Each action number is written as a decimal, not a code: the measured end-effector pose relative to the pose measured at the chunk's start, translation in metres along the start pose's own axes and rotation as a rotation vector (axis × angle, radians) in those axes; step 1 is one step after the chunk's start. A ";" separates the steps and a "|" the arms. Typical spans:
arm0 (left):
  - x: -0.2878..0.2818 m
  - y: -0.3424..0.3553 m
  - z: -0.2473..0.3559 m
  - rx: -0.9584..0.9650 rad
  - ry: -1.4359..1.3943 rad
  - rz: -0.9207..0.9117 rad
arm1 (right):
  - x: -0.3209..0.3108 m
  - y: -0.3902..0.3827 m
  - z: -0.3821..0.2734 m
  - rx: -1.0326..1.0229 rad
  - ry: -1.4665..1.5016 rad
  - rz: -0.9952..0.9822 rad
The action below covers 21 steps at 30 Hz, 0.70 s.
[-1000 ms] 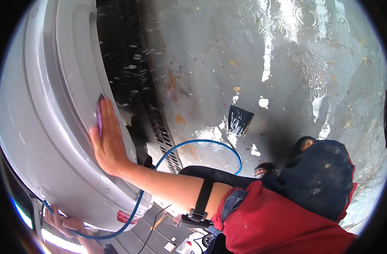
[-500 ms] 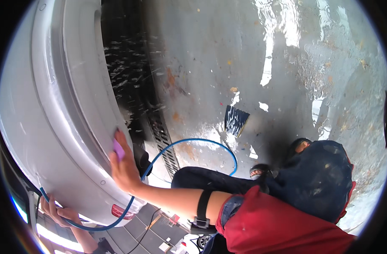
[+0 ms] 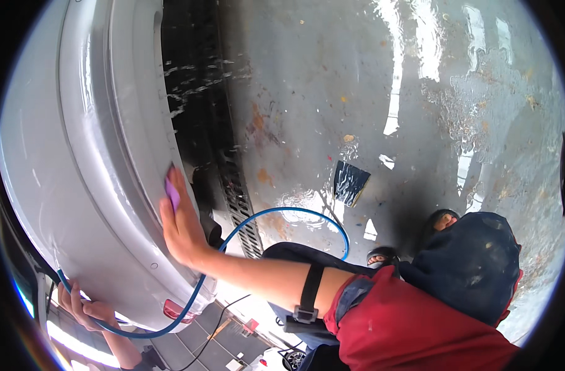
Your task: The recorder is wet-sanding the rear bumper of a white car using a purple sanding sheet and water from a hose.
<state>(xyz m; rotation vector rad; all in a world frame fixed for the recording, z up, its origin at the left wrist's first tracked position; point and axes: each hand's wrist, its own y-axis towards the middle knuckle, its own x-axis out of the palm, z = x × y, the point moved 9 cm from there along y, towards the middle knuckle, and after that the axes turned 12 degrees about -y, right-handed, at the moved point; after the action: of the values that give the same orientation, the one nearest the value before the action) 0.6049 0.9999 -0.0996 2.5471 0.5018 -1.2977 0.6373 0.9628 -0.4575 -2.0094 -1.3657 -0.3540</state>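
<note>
A light grey car bumper [image 3: 131, 142] fills the left side, its surface wet. My right hand [image 3: 188, 229] lies along its outer face, pressing a thin purple pad [image 3: 171, 193] under the fingers; the thumb is held apart. At the lower left, my left hand [image 3: 87, 309] is closed around a blue hose [image 3: 288, 209] near its end. A small stream of water comes from the hose's tip onto the upper part of the bumper. From my left hand, the hose sags under my right forearm and loops out over the floor.
Water drips off the bumper over a dark slotted drain grate [image 3: 236, 204]. A dark square sheet [image 3: 351, 183] lies on the wet grey floor [image 3: 307, 111]. My sandalled feet [image 3: 381, 255] stand to the right. A red reflector [image 3: 177, 311] sits at the bumper's near end.
My right hand has slid a little farther up along the bumper with the purple pad. The view has shifted slightly. My left hand keeps its place on the hose.
</note>
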 end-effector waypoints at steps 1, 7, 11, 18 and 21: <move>0.001 -0.001 0.000 0.007 0.034 -0.007 | -0.005 0.009 -0.006 -0.073 0.074 0.023; 0.001 -0.005 -0.005 -0.024 0.015 0.014 | 0.006 0.002 0.017 -0.016 -0.148 -0.127; 0.001 -0.007 -0.005 -0.012 -0.069 -0.007 | -0.011 0.018 -0.003 -0.213 -0.087 0.101; 0.001 -0.007 -0.004 -0.030 -0.024 -0.002 | -0.005 0.021 0.000 -0.158 -0.161 0.034; 0.002 -0.007 -0.003 -0.024 0.012 -0.022 | -0.011 0.029 -0.018 -0.215 -0.006 0.033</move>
<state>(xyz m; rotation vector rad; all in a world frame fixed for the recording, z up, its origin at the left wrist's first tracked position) 0.6049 1.0080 -0.1003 2.5382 0.5458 -1.2772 0.6610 0.9369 -0.4613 -2.2067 -1.3447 -0.4984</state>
